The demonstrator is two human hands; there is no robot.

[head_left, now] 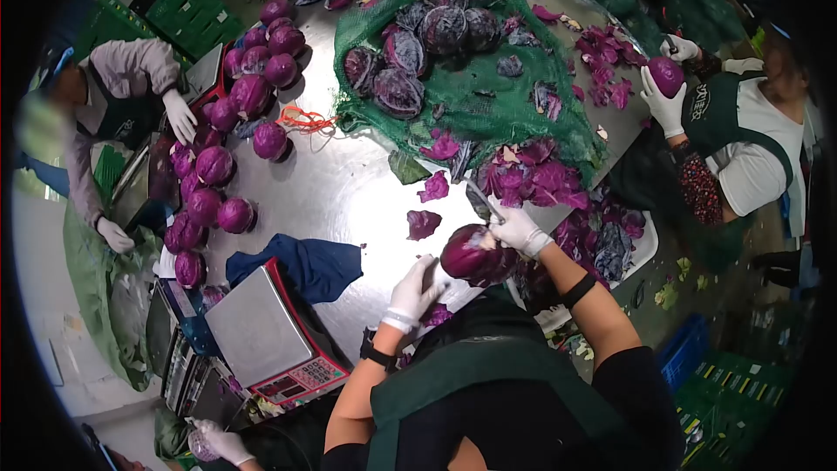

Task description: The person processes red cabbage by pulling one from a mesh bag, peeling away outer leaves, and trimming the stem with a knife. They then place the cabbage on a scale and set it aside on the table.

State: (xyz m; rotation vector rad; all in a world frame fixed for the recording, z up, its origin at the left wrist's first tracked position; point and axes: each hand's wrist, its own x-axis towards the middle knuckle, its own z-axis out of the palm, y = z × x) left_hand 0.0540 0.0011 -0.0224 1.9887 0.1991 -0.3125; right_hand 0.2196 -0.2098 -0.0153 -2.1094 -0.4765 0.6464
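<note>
A red cabbage (471,257) with a pale cut patch on top sits at the near edge of the steel table in front of me. In my gloved right hand (520,232) is a knife (485,199), its blade pointing up and away over the table beyond the cabbage. My gloved left hand (415,290) is at the cabbage's left side, fingers stretched out and thumb apart, close to its surface. Loose purple leaves (424,224) lie just beyond the cabbage, and a pile of trimmed leaves (534,176) rests past my right hand.
A green mesh sack (488,92) holds untrimmed cabbages at the table's far side. Several trimmed cabbages (214,166) line the left edge, near a blue cloth (301,266) and a scale (261,327). A white crate (647,249) of leaves stands right. Co-workers stand around the table.
</note>
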